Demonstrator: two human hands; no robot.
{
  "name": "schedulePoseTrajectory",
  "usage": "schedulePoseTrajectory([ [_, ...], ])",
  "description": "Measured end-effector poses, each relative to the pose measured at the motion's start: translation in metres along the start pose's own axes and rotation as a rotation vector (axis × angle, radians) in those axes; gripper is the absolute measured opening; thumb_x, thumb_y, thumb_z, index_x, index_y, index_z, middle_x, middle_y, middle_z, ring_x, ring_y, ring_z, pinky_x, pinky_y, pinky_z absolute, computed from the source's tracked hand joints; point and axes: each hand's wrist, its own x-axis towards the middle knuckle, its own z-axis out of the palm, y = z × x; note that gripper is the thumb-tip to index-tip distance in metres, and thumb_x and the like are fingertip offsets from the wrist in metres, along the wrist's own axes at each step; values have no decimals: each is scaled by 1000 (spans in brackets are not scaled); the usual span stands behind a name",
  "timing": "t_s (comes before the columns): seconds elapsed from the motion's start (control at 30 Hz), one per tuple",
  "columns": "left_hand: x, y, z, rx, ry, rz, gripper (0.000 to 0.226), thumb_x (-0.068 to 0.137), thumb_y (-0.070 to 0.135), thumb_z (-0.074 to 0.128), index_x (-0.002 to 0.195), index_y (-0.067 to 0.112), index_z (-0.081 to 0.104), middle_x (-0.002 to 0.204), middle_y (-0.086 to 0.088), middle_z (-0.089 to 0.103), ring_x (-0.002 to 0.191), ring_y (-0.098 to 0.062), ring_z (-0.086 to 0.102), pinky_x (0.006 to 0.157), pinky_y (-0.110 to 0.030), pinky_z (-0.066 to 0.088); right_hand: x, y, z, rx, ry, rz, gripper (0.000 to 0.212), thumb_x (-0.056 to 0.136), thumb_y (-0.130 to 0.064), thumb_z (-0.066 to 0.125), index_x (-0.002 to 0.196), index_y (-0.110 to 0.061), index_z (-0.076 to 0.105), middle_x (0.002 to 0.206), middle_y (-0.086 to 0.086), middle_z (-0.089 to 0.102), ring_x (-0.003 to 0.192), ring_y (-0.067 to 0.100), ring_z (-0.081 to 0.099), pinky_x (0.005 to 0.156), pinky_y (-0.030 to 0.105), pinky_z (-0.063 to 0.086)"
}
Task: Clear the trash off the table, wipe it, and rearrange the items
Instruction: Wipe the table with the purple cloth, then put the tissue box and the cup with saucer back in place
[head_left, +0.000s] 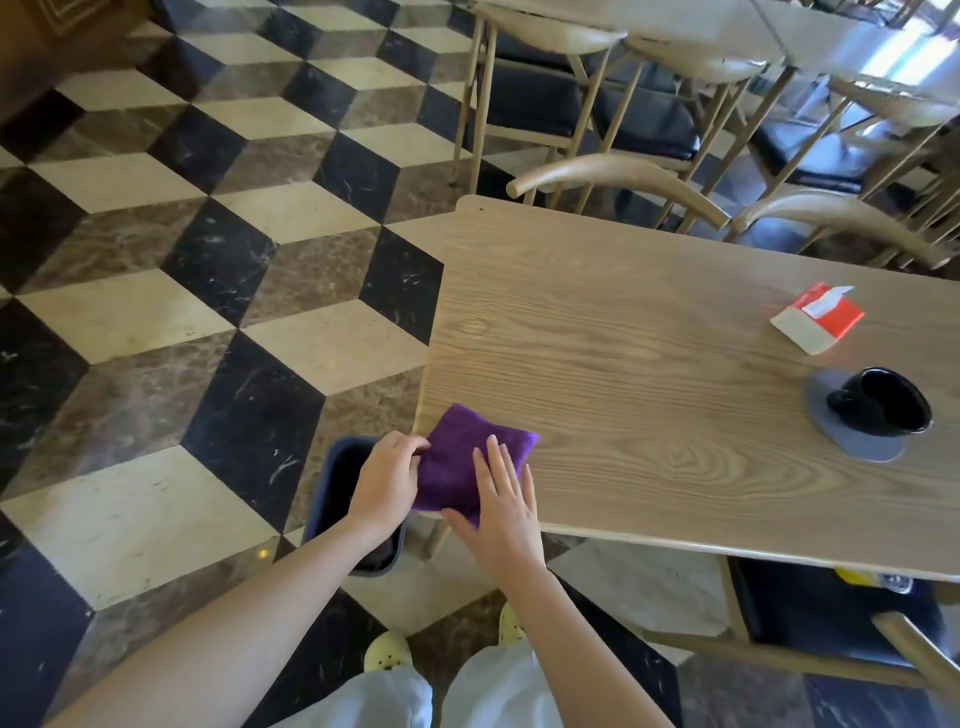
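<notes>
A folded purple cloth (462, 457) lies on the near left corner of the wooden table (649, 364). My left hand (387, 480) pinches the cloth's left edge at the table's rim. My right hand (506, 509) lies flat on the cloth with fingers spread. Farther right on the table stand a red and white tissue pack (815, 319) and a black cup (883, 402) on a grey coaster (852, 441).
A dark bin (343, 499) stands on the floor under my left hand, beside the table corner. Wooden chairs (623, 179) line the far side, and another chair (831, 623) is tucked under the near edge. Checkered tile floor spreads to the left.
</notes>
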Motion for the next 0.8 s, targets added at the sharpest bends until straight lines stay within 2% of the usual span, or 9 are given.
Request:
schedulePoseTrajectory([
  [0.1, -1, -1, -1, 46, -36, -8, 29, 94, 8, 44, 119, 7, 59, 118, -11, 58, 110, -24, 56, 88, -26, 42, 3, -1, 2, -42, -4, 17, 98, 72, -74, 16, 152, -17, 7, 161, 0, -4, 144, 12, -17, 116, 38, -13],
  [0.2, 9, 0, -8, 126, -132, -7, 30, 94, 15, 45, 121, 12, 57, 121, -8, 56, 111, -22, 55, 89, -31, 45, 10, 1, -10, -38, -96, 38, 112, 62, -86, 13, 152, -19, 6, 161, -2, -2, 148, 13, -12, 118, 41, -11],
  [0.23, 14, 3, -11, 153, -158, 0, 30, 94, 18, 46, 122, 13, 57, 121, -7, 56, 112, -22, 54, 89, -32, 45, 13, 2, -16, -25, -124, 35, 110, 63, -84, 13, 151, -19, 8, 161, -3, 1, 148, 13, -9, 119, 41, -8],
  [0.33, 31, 22, -18, 199, -211, 44, 32, 93, 22, 47, 124, 13, 54, 124, -7, 54, 117, -23, 50, 94, -35, 44, 23, 9, -40, 10, -155, 31, 84, 86, -66, 37, 151, -19, 13, 161, -3, 7, 149, 13, -4, 121, 41, -2],
  [0.43, 55, 48, -19, 269, -310, 115, 33, 93, 21, 46, 124, 12, 55, 128, -7, 54, 122, -23, 48, 100, -35, 41, 41, 27, -62, 38, -273, 105, 78, 89, -53, 48, 151, -19, 14, 161, -2, 10, 149, 16, 4, 121, 43, 8],
  [0.53, 80, 80, -16, 412, -533, 153, 38, 92, 25, 47, 127, 12, 54, 133, -8, 53, 123, -26, 49, 102, -35, 41, 51, 47, -93, 230, -424, 241, 69, 90, -36, 57, 148, -16, 25, 151, 3, 37, 140, 20, 34, 113, 34, 28],
  [0.6, 97, 106, -12, 538, -674, 162, 39, 93, 25, 46, 128, 9, 54, 134, -9, 55, 123, -28, 52, 101, -34, 43, 58, 67, -114, 215, -501, 277, 57, 93, -28, 55, 144, -12, 35, 142, 6, 50, 132, 23, 45, 106, 29, 33],
  [0.73, 131, 160, 5, 610, -736, 203, 39, 95, 20, 42, 123, -2, 58, 130, -17, 59, 119, -30, 56, 99, -34, 45, 80, 123, -147, 81, -525, 324, 58, 90, -47, 52, 136, -12, 48, 142, 10, 49, 132, 29, 45, 111, 42, 34],
  [0.8, 148, 191, 18, 604, -745, 212, 41, 98, 20, 40, 125, -6, 55, 133, -18, 57, 121, -30, 54, 97, -32, 43, 90, 156, -169, 23, -553, 311, 53, 92, -46, 48, 136, -15, 49, 144, 8, 48, 132, 27, 44, 111, 40, 33],
])
